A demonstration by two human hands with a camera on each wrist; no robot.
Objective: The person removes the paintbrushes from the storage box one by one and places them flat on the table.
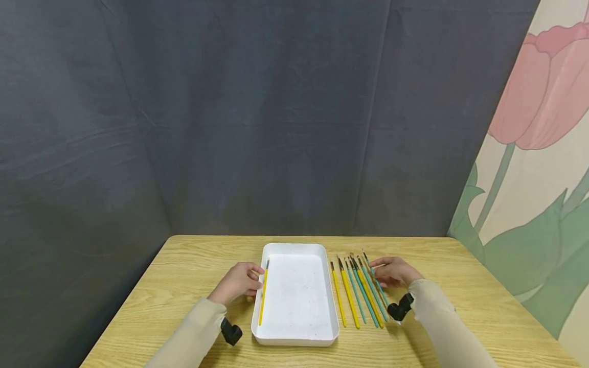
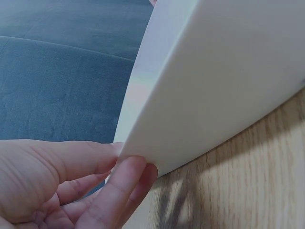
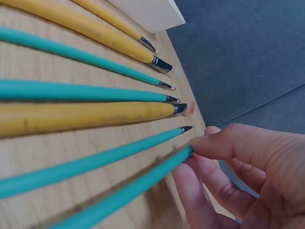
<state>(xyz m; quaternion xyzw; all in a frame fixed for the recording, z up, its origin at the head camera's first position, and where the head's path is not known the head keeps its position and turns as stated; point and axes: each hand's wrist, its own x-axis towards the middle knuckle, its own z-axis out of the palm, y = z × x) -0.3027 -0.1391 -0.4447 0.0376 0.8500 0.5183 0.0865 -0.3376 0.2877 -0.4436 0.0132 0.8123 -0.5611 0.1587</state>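
My left hand (image 1: 239,281) pinches the left rim of a white rectangular tray (image 1: 299,296), thumb above and fingers against its outer wall in the left wrist view. A thin yellow paintbrush (image 1: 264,299) lies lengthwise along the tray's left side. To the right of the tray, my right hand (image 1: 394,272) holds the rightmost teal paintbrush (image 3: 136,186) between thumb and fingers, near its bristle end, which the fingers hide. That brush slants over the table, with its shadow beneath.
Several yellow and teal paintbrushes lie side by side between tray and right hand, among them a thick yellow brush (image 3: 90,114) and a thin teal brush (image 3: 95,164). Bristles point to the far side. Behind the wooden table (image 1: 198,271) hangs a dark curtain (image 1: 276,128).
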